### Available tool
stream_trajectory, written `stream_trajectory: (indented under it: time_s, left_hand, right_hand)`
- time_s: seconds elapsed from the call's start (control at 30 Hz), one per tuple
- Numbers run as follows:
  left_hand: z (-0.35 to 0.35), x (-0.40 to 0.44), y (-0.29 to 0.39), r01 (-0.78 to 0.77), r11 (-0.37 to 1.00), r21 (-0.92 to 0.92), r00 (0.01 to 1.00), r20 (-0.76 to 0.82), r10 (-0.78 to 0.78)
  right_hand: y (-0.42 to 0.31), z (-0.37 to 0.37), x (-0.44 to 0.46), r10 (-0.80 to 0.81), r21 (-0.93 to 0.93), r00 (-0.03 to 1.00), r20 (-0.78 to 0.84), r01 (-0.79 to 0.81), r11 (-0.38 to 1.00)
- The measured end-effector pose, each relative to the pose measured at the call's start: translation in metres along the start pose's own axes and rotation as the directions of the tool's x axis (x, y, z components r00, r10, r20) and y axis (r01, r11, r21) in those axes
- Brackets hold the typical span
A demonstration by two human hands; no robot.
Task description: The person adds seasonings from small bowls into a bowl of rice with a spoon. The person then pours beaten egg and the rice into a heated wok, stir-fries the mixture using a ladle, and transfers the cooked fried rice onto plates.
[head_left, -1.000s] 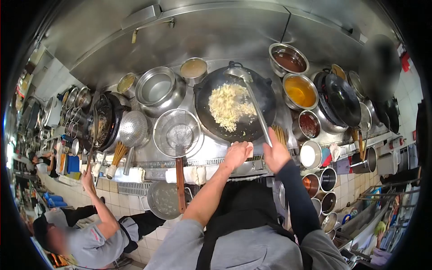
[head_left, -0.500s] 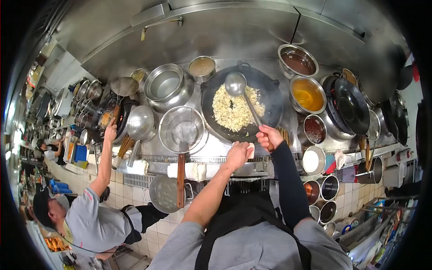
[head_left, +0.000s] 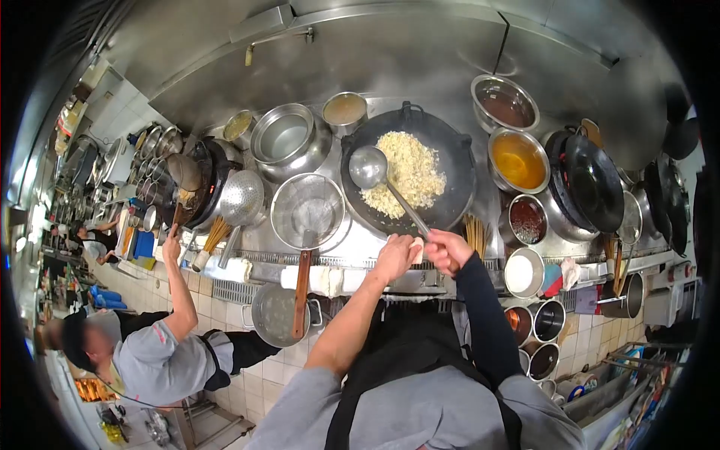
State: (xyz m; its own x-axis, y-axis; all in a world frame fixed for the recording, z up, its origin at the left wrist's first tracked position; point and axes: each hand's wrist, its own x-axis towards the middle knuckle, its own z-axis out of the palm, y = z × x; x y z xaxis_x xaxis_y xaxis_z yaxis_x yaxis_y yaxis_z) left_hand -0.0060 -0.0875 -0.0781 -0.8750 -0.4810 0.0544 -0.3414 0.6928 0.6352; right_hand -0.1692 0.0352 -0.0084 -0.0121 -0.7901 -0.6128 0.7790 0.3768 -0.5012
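Observation:
In front of me sits a black wok (head_left: 457, 184) with a heap of fried rice (head_left: 421, 166) in it. My right hand (head_left: 448, 251) is closed round the handle of a metal ladle (head_left: 368, 168), whose bowl rests over the left side of the rice. At the wok's near edge, my left hand (head_left: 398, 257) is closed on a pale folded cloth (head_left: 417, 252). Its fingers hide how the cloth meets the rim. Both hands are close together.
Left of the wok lie a wire strainer (head_left: 307, 206), a perforated skimmer (head_left: 241, 196) and a water pot (head_left: 283, 135). To the right stand a bowl of yellow oil (head_left: 518, 160) and another wok (head_left: 595, 180). A co-worker (head_left: 161, 352) handles a pan at the far left.
The ladle's bowl has swung left and down across the rice, and the heap now lies farther right in the wok. The co-worker's hand has come down.

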Motion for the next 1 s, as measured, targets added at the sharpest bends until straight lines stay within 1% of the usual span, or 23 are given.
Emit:
stream_trajectory:
  time_s: [0.03, 0.07, 0.1, 0.2, 0.23, 0.27, 0.33, 0.37, 0.4, 0.43, 0.47, 0.53, 0.57, 0.6, 0.63, 0.7, 0.73, 0.8, 0.83, 0.87, 0.93, 0.97, 1.0]
  left_hand:
    - [0.001, -0.002, 0.0, 0.005, 1.0, -0.003, 1.0, 0.009, -0.005]
    - [0.001, -0.001, 0.001, 0.008, 1.0, -0.006, 1.0, 0.014, -0.008]
    - [0.0, 0.001, 0.0, 0.011, 1.0, -0.008, 1.0, 0.019, -0.01]
    - [-0.004, 0.005, 0.005, 0.048, 0.998, -0.026, 0.999, 0.02, -0.048]
    - [-0.003, 0.002, 0.007, 0.07, 0.997, -0.037, 0.997, 0.023, -0.07]
    - [0.0, -0.008, 0.01, 0.085, 0.996, -0.041, 0.996, 0.035, -0.084]
    - [-0.005, 0.001, 0.012, 0.094, 0.995, -0.037, 0.995, 0.022, -0.093]
    - [-0.005, 0.001, 0.012, 0.11, 0.992, -0.055, 0.994, 0.023, -0.109]
    - [-0.003, -0.002, 0.011, 0.108, 0.992, -0.07, 0.994, 0.01, -0.108]
    - [0.0, -0.003, 0.009, 0.106, 0.991, -0.087, 0.994, -0.002, -0.106]
    - [0.001, 0.0, 0.007, 0.099, 0.989, -0.105, 0.995, -0.017, -0.102]
    - [0.006, 0.003, 0.002, 0.052, 0.996, -0.068, 0.996, -0.068, -0.057]
    - [0.009, -0.001, 0.001, 0.025, 0.999, -0.045, 0.996, -0.08, -0.028]
    - [0.009, 0.001, 0.005, 0.043, 0.997, -0.06, 0.997, -0.054, -0.047]
    - [0.004, 0.0, 0.007, 0.067, 0.995, -0.068, 0.997, -0.029, -0.069]
    - [0.001, 0.0, 0.004, 0.085, 0.994, -0.069, 0.996, 0.015, -0.084]
    - [0.0, 0.006, 0.004, 0.073, 0.995, -0.062, 0.997, -0.004, -0.074]
    - [0.005, 0.0, 0.004, 0.068, 0.996, -0.054, 0.997, -0.025, -0.07]
    - [0.002, 0.0, 0.005, 0.066, 0.997, -0.04, 0.998, 0.0, -0.067]
    - [0.001, 0.003, 0.004, 0.057, 0.997, -0.045, 0.998, -0.017, -0.058]
    - [0.003, -0.001, 0.006, 0.047, 0.997, -0.064, 0.998, -0.047, -0.05]
    - [-0.002, -0.001, 0.013, 0.062, 0.997, -0.043, 0.997, -0.036, -0.063]
    - [-0.003, -0.002, 0.014, 0.056, 0.998, 0.0, 0.998, -0.043, -0.056]
  right_hand:
    - [0.01, -0.017, 0.02, -0.002, 0.078, 1.0, 0.009, 0.002, 0.997]
    - [0.005, -0.007, 0.019, -0.007, 0.153, 1.0, 0.019, 0.004, 0.988]
    - [0.022, 0.007, 0.01, -0.178, -0.182, 0.964, -0.198, 0.142, 0.973]
    - [0.027, 0.016, -0.044, -0.3, -0.421, 0.916, -0.267, 0.169, 0.891]
    - [0.012, 0.001, -0.042, -0.137, -0.235, 0.956, -0.261, 0.074, 0.969]
    - [0.015, -0.043, -0.011, -0.09, -0.092, 0.973, -0.214, 0.072, 0.993]
    - [0.021, -0.044, 0.004, -0.123, -0.077, 0.972, -0.202, 0.11, 0.991]
    - [0.025, -0.019, -0.012, -0.241, -0.322, 0.941, -0.237, 0.158, 0.934]
    - [0.033, 0.009, -0.046, -0.354, -0.546, 0.902, -0.246, 0.173, 0.82]
    - [0.035, 0.013, -0.071, -0.341, -0.528, 0.924, -0.174, 0.205, 0.824]
    - [0.034, 0.013, -0.089, -0.153, -0.266, 0.959, -0.238, 0.087, 0.96]
    - [0.043, -0.048, -0.061, 0.03, 0.05, 0.996, -0.082, -0.026, 0.998]
    - [0.053, -0.046, -0.047, 0.004, 0.075, 0.988, -0.157, 0.008, 0.997]
    - [0.052, -0.033, -0.033, -0.033, 0.081, 0.973, -0.227, 0.052, 0.995]
    - [0.054, 0.003, -0.045, -0.187, -0.233, 0.929, -0.32, 0.115, 0.966]
    - [0.047, 0.018, -0.072, -0.106, -0.171, 0.959, -0.262, 0.061, 0.983]
    - [0.041, 0.018, -0.077, -0.071, -0.148, 0.969, -0.235, 0.036, 0.988]
    - [0.043, -0.039, -0.046, 0.013, 0.167, 0.995, -0.1, 0.004, 0.986]
    - [0.049, -0.034, -0.051, -0.08, 0.019, 0.974, -0.21, 0.086, 0.996]
    - [0.047, -0.021, -0.059, -0.196, -0.143, 0.935, -0.295, 0.16, 0.977]
    - [0.031, -0.009, -0.101, -0.124, -0.159, 0.919, -0.375, 0.068, 0.985]
    - [0.009, -0.02, -0.111, -0.057, -0.076, 0.946, -0.319, 0.034, 0.997]
    - [0.005, -0.081, -0.08, -0.141, -0.113, 0.966, -0.214, 0.119, 0.986]
